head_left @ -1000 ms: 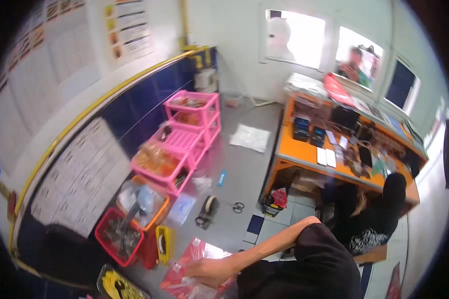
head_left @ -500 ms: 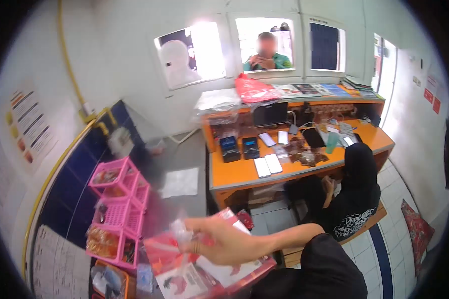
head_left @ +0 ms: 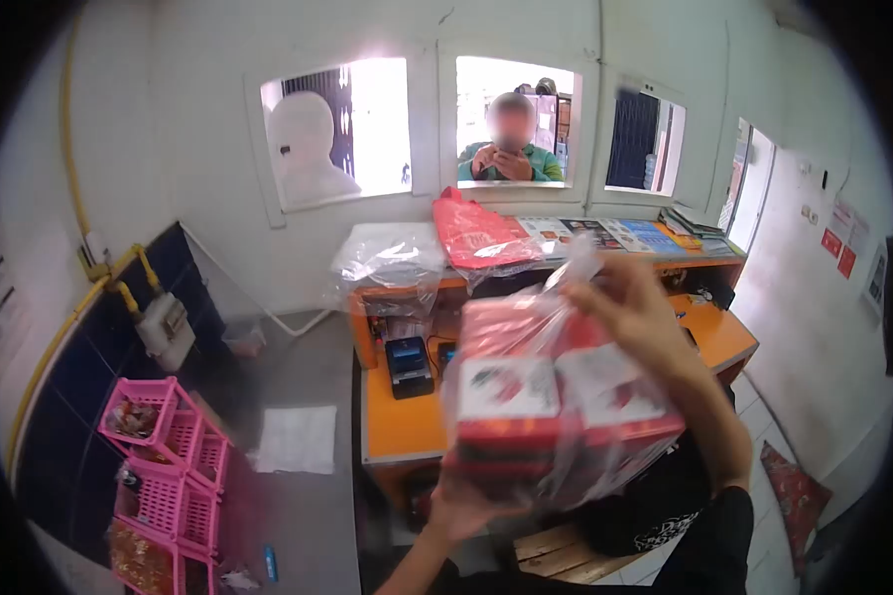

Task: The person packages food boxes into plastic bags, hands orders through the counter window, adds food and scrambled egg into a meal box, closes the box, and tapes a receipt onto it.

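Note:
Red and white boxes in a clear plastic bag hang in front of me, over the orange desk. My right hand is closed on the gathered top of the bag. Under the lower left edge of the boxes is my left hand, holding them from below; its fingers are partly hidden. Behind the boxes, a red plastic bag lies on the upper shelf beside a stack wrapped in clear plastic.
Pink stacked baskets stand on the grey counter with a white sheet and a blue item. A seated co-worker in black is partly hidden behind the boxes. Another person is outside the window.
The bagged boxes have risen and moved right, in front of the desk. My left hand has come into view beneath them. The view has turned toward the windows.

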`<control>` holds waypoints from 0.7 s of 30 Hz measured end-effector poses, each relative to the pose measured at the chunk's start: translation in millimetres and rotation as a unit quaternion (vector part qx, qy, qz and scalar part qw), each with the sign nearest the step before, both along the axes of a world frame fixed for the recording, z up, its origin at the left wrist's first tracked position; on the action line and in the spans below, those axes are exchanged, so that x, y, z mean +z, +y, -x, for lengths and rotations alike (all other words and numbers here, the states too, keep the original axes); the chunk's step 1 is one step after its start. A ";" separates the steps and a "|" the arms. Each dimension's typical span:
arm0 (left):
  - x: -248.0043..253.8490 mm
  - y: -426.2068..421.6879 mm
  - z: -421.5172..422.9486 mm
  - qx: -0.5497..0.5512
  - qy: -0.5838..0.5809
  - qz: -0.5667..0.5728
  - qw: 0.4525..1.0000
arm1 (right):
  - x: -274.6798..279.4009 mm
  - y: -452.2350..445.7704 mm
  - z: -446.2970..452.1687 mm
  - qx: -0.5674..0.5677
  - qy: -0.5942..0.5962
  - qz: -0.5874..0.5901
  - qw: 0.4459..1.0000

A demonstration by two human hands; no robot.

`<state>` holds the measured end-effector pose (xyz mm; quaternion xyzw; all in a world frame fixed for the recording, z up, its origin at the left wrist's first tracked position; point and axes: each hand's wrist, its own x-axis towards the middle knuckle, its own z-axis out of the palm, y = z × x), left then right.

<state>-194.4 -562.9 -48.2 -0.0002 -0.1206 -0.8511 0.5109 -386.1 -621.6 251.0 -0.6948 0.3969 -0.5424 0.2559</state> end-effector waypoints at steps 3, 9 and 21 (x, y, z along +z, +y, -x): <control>18.3 -67.1 15.2 -0.131 0.098 0.095 0.982 | 33.1 -53.4 27.3 -0.030 0.058 -0.013 0.998; 79.2 -203.8 63.5 -0.166 0.054 0.093 0.980 | 92.1 -159.7 94.2 -0.209 0.134 0.007 0.969; 131.0 -483.4 233.4 -0.045 0.051 0.045 0.997 | 130.9 -472.3 237.2 -0.153 0.063 0.091 0.982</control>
